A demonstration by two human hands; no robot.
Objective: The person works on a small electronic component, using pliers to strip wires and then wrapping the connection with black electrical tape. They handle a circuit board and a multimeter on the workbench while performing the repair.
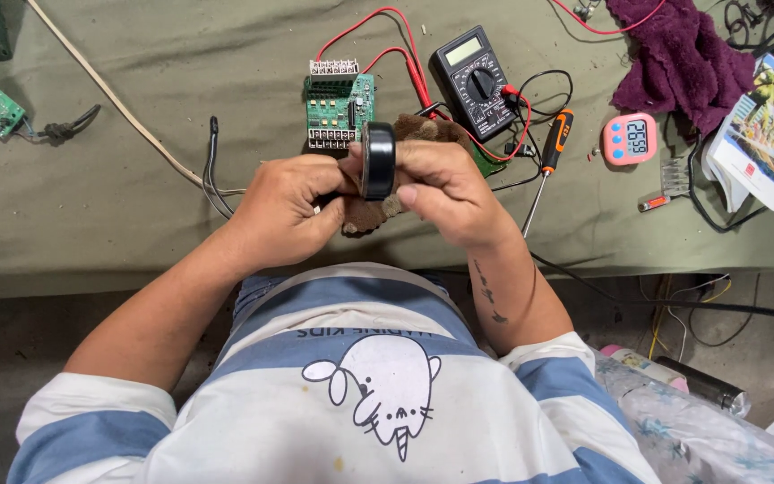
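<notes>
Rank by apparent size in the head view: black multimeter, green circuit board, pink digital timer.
1. Black multimeter and green circuit board: look about alike, so no ranking between them.
2. Pink digital timer: clearly smallest.

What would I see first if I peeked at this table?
You'd first see two hands in the middle: the left hand and right hand hold a black roll of tape against a brown cloth. Just behind them on the olive table cover lie a green circuit board and a black multimeter with red wires. To the right, a little pink timer stands out.
</notes>
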